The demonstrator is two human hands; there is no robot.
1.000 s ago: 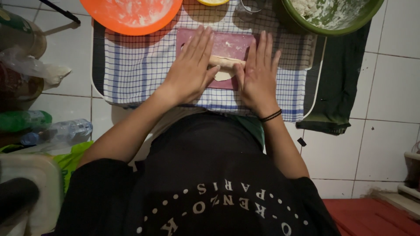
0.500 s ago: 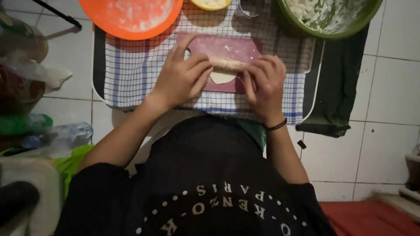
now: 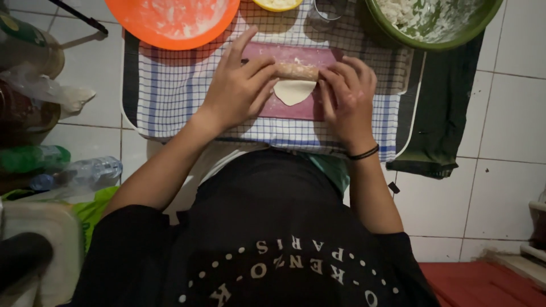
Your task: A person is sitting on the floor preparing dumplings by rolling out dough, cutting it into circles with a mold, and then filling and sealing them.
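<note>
1. A pale wrapper (image 3: 293,91) is rolled further up than a second ago, when both palms lay flat on it; only its rounded tail is left unrolled.
2. The rolled part (image 3: 297,71) is pinched at its ends by the curled fingers of the left hand (image 3: 239,91) and right hand (image 3: 348,96).
3. It lies on a pink board (image 3: 296,108) over a checked cloth (image 3: 170,91), between an orange bowl (image 3: 170,17) and a green bowl (image 3: 438,23).
4. Both wrists are bent, forearms angled inward.

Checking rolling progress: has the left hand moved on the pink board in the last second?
Yes. The left hand has curled from flat and shifted toward the orange bowl, across the pink board.
</note>
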